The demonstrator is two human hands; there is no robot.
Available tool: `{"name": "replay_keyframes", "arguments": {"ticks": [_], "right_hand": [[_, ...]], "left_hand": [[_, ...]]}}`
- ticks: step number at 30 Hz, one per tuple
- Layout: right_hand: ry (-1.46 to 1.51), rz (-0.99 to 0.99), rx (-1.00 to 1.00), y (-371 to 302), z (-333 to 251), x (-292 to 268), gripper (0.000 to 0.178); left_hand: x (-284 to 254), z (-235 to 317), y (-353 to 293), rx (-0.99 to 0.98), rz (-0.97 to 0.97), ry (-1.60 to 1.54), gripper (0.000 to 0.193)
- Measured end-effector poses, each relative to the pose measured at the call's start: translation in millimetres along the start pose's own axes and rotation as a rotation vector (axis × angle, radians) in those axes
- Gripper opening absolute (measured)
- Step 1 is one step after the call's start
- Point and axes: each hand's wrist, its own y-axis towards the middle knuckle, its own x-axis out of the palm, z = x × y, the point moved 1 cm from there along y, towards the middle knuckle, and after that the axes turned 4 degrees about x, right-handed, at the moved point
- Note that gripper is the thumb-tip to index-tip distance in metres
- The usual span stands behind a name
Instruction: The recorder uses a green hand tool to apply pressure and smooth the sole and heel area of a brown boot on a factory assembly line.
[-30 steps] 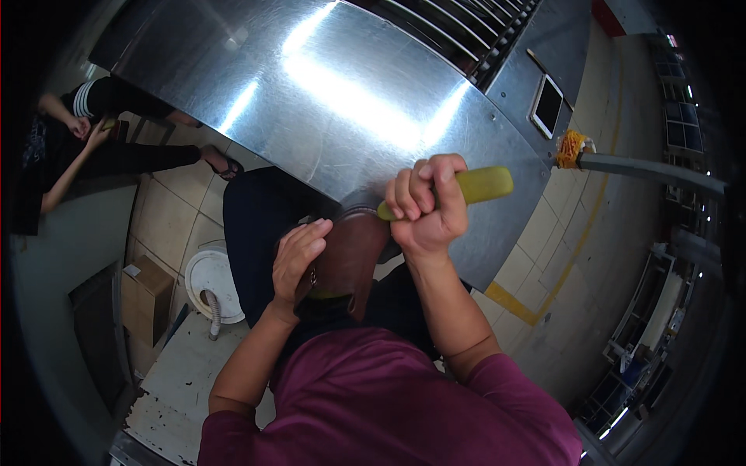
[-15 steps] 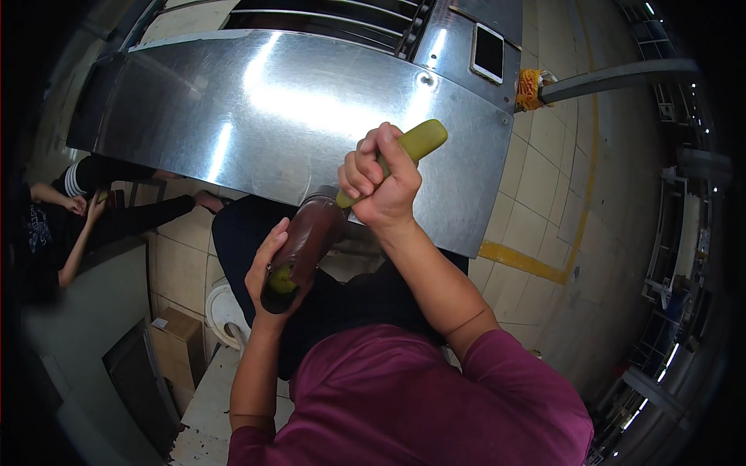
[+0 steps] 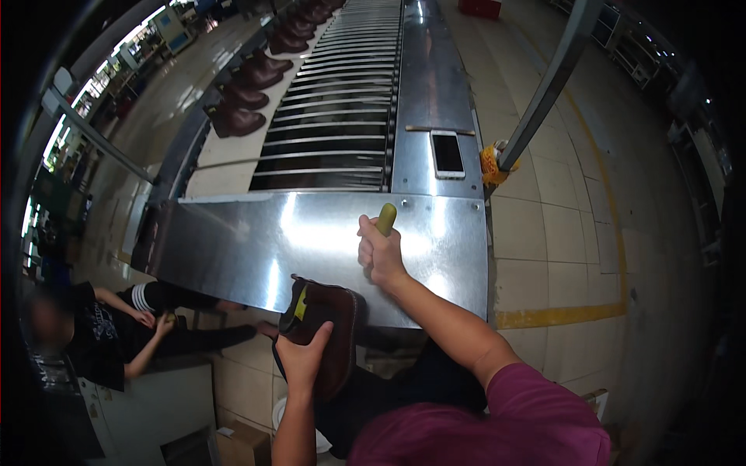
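My left hand [image 3: 301, 359] grips a dark brown leather boot [image 3: 342, 318] at the near edge of the metal table. Its thumb lies across the leather. A yellow-green piece [image 3: 301, 303] shows at the boot's collar. My right hand [image 3: 380, 258] is closed in a fist around an olive-green rounded bar [image 3: 386, 220], over the tabletop to the right of the boot and apart from it. Only the bar's upper end sticks out; the rest is hidden by my fingers.
Beyond the shiny metal tabletop [image 3: 241, 233] runs a roller conveyor [image 3: 326, 132]. Several brown boots [image 3: 237, 120] line its left side. A white phone [image 3: 447, 155] lies on the right rail, near a post [image 3: 544, 93]. A person [image 3: 116, 326] sits at the left.
The view has tipped up toward the conveyor. The boot has turned in my left hand, its sole no longer toward my right hand. My right hand has moved away from it, the bar now more upright.
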Motion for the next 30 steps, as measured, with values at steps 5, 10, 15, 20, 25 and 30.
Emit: {"name": "replay_keyframes", "arguments": {"ticks": [5, 10, 15, 20, 25, 30], "right_hand": [[-0.289, -0.080, -0.277, 56, -31, -28, 0.029], [-0.292, -0.051, -0.296, 69, -27, -40, 0.028], [-0.425, -0.046, -0.289, 67, -31, -38, 0.028], [-0.477, -0.075, -0.305, 59, -32, -35, 0.026], [-0.506, -0.076, -0.264, 57, -27, -40, 0.026], [-0.608, -0.011, -0.380, 92, -17, -54, 0.036]], "left_hand": [[29, 1, 39, 0.057, 0.189, -0.061, 0.046], [73, 5, 96, 0.177, 0.432, -0.030, 0.051], [95, 6, 108, 0.158, 0.307, -0.200, 0.070], [62, -29, 128, 0.100, 0.115, -0.731, 0.080], [52, -42, 185, 0.011, -0.326, -0.792, 0.071], [58, -51, 198, 0.055, -0.165, -0.968, 0.055]]}}
